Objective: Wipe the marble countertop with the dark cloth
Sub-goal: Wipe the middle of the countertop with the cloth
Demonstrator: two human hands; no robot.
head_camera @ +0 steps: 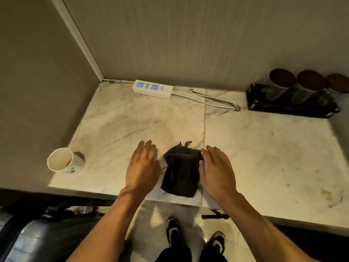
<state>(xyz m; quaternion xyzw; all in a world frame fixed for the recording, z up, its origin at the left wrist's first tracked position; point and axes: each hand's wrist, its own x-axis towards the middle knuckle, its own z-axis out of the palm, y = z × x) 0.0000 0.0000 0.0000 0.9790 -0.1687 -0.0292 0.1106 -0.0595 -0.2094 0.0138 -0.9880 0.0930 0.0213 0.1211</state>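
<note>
Filling most of the view, the marble countertop (pixel 255 148) runs from a walled corner at the left to past the picture's right side, with its front edge nearest the person and a seam down the middle. Along the back wall sit a black tray (pixel 290 106) holding three brown-lidded jars at the right and a white power strip (pixel 152 89) with its cord near the corner; the wide middle of the slab between them and the front edge is bare. A paper cup (pixel 62 161) lies tipped over near the left wall. The dark cloth (pixel 181 173) lies bunched just inside the front edge, beside the seam. The left hand (pixel 142 167) hovers flat and open, just left of the cloth. The right hand (pixel 217 167), fingers spread, touches the cloth's right side without gripping it.
</note>
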